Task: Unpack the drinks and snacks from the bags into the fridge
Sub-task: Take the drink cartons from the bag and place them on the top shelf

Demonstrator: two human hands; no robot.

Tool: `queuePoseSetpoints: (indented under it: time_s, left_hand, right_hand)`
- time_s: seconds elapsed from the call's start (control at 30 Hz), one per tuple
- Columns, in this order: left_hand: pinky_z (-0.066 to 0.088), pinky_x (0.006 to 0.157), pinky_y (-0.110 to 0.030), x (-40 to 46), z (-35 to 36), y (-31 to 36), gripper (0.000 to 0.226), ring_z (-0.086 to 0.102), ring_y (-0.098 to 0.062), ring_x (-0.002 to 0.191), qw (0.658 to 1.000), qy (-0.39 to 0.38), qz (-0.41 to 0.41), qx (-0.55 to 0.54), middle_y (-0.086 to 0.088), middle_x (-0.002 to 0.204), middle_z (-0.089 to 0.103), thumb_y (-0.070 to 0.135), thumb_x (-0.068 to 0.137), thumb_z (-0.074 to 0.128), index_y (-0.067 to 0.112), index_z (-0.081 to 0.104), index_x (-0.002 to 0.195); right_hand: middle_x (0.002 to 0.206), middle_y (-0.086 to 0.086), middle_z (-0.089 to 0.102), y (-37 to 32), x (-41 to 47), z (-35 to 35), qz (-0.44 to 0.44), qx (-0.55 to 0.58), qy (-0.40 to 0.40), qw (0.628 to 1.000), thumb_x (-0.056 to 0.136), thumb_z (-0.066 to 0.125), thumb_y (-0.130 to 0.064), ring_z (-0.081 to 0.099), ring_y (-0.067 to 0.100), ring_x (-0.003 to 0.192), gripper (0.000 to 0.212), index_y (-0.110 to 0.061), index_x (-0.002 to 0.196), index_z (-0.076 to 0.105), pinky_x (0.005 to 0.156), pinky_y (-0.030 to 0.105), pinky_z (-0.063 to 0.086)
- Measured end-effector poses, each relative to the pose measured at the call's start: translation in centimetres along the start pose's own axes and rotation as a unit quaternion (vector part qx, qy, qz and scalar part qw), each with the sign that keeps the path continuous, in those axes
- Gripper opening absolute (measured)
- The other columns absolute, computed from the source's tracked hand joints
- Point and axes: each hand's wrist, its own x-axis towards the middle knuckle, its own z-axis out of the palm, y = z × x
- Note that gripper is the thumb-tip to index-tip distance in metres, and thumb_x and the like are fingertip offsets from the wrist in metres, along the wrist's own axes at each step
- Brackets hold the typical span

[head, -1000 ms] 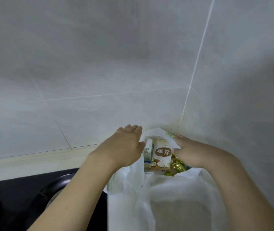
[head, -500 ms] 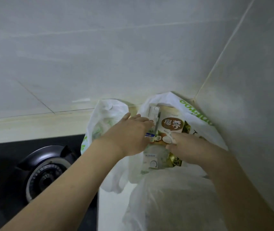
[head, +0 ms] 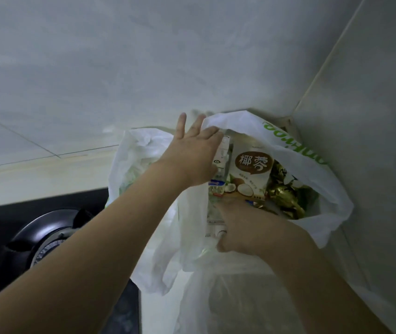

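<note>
white plastic bag (head: 296, 150) with green lettering sits in the corner where the two tiled walls meet, its mouth pulled open. left hand (head: 192, 155) is up at the bag's left rim, fingers straight and spread a bit, pressing the rim and the side of a slim white carton (head: 222, 155) (not curled around anything as far as i can see). right hand (head: 238, 227) is lower down at the front of the bag, fingers curled at the bottom end of the cartons, though what exactly they're pinching i can't tell. inside the bag: a coconut drink carton (head: 250, 172) with a brown label standing upright, just beside the slim one, and a heap of gold-wrapped candies (head: 286, 191) to its right. another crumpled white bag (head: 139, 160) sits behind the left forearm. black gas burner (head: 45, 235) at lower left.
</note>
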Motion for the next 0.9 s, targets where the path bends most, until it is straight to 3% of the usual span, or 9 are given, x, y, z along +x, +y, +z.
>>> queuePoseSetpoints:
  time_s: [0.1,0.27,0.33,0.4,0.57,0.63,0.7,0.9]
  left_hand:
    - [-0.017,0.115,-0.058,1.0,0.4,0.2,0.079,-0.004,-0.030,0.151,1.000,-0.006,-0.008,0.009,-0.002,0.160,0.021,0.040,0.090,0.058,0.017,0.018,0.154]
    - [-0.017,0.113,-0.062,2.0,1.1,0.6,0.080,0.001,-0.033,0.150,1.000,-0.011,-0.025,0.017,-0.004,0.158,0.026,0.040,0.089,0.058,0.015,0.019,0.154]
    - [-0.017,0.112,-0.064,2.2,1.4,0.8,0.076,0.007,-0.033,0.150,0.999,0.003,-0.030,0.022,-0.003,0.154,0.031,0.037,0.089,0.058,0.016,0.022,0.152]
    - [-0.017,0.110,-0.065,2.3,1.8,0.9,0.070,0.016,-0.032,0.147,0.999,0.022,-0.036,0.029,-0.001,0.149,0.036,0.034,0.089,0.057,0.017,0.027,0.150]
    - [-0.016,0.110,-0.066,2.1,2.2,0.8,0.052,0.029,-0.029,0.137,0.997,0.038,-0.063,0.036,0.001,0.131,0.049,0.040,0.083,0.060,0.020,0.049,0.130]
    - [-0.017,0.110,-0.068,1.8,2.2,0.8,0.042,0.032,-0.028,0.135,0.996,0.045,-0.067,0.042,0.003,0.122,0.054,0.041,0.081,0.059,0.021,0.053,0.117]
    - [-0.016,0.108,-0.071,1.2,2.1,1.0,0.038,0.033,-0.027,0.134,0.995,0.056,-0.069,0.046,0.005,0.115,0.057,0.043,0.079,0.059,0.022,0.055,0.110]
    - [-0.020,0.108,-0.066,-1.1,-0.7,1.6,0.063,0.029,-0.024,0.136,0.992,0.096,-0.088,-0.005,0.006,0.118,0.053,0.056,0.068,0.065,0.021,0.054,0.119]
  right_hand:
    - [0.130,0.008,0.046,-0.2,0.6,0.9,-0.020,-0.007,-0.019,1.000,0.088,0.062,-0.023,0.050,0.025,0.117,0.055,-0.017,0.137,0.038,0.091,0.033,0.046]
    - [0.120,0.006,0.049,0.1,0.6,1.6,-0.047,-0.009,0.037,0.998,0.090,0.055,-0.020,0.053,0.023,0.108,0.031,-0.013,0.120,0.049,0.083,0.030,0.045]
    - [0.108,0.004,0.048,0.2,0.6,1.3,-0.041,-0.008,0.049,0.998,0.090,0.055,-0.020,0.052,0.020,0.103,0.013,-0.015,0.100,0.050,0.080,0.028,0.042]
    - [0.098,0.002,0.045,0.2,0.3,0.7,-0.032,-0.020,0.081,0.996,0.091,0.054,-0.023,0.050,0.019,0.095,0.022,-0.017,0.077,0.038,0.077,0.026,0.041]
    - [0.103,0.000,0.059,1.1,-0.2,-0.2,-0.017,-0.001,0.123,0.992,0.090,0.057,-0.030,0.059,0.018,0.096,0.014,-0.018,0.088,0.049,0.072,0.025,0.041]
    - [0.093,-0.003,0.054,1.4,-0.4,-0.4,-0.004,0.013,0.115,0.993,0.090,0.057,-0.029,0.055,0.015,0.088,0.021,-0.021,0.076,0.043,0.071,0.027,0.042]
    - [0.090,-0.005,0.046,1.7,-0.6,-0.4,0.004,0.024,0.114,0.993,0.091,0.057,-0.031,0.053,0.015,0.088,0.023,-0.022,0.078,0.039,0.071,0.027,0.041]
    - [0.102,-0.004,0.054,2.3,-2.0,-1.5,0.041,0.034,0.136,0.989,0.085,0.061,-0.039,0.058,0.016,0.097,0.027,-0.021,0.104,0.053,0.074,0.026,0.046]
